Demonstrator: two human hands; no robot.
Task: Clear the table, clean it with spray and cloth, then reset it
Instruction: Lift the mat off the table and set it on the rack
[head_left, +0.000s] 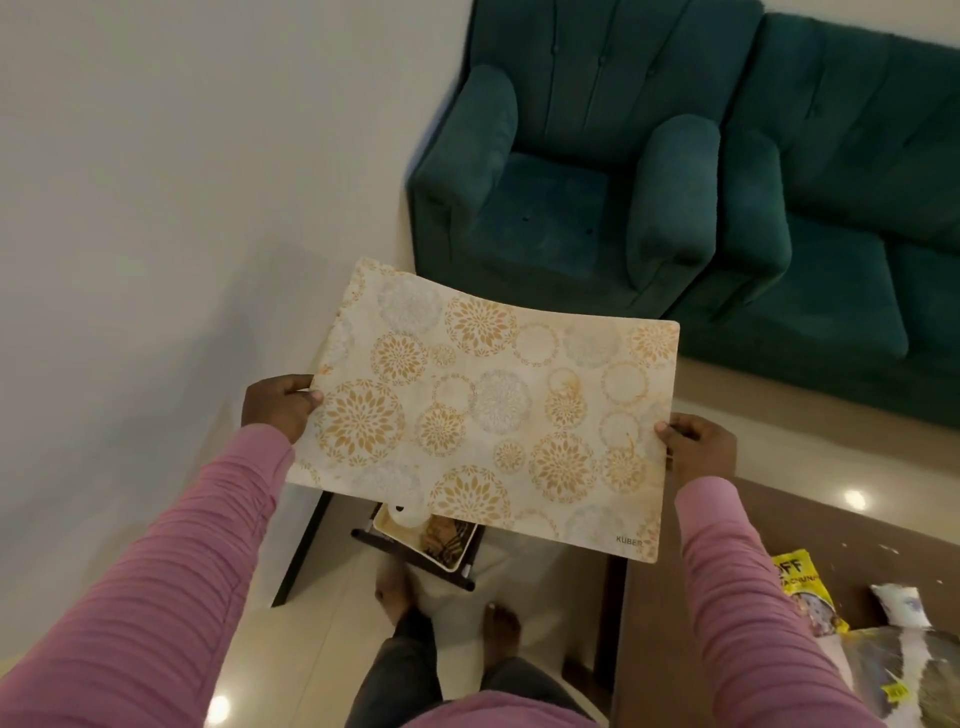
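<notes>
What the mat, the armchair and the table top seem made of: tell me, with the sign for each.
Mat: thin flexible plastic or vinyl, probably; its far edge sags in the middle, and the pattern looks printed. Armchair: teal plush fabric, velvet-like; soft nap shading, buttoned tufts. Table top: glossy brown laminate or polished wood, unclear which; it mirrors a light spot.

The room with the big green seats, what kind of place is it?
Probably a home living room: a dark green tufted fabric armchair beside a white wall, a glossy brown table with a yellow snack packet, and a cream flower-patterned placemat.
</notes>
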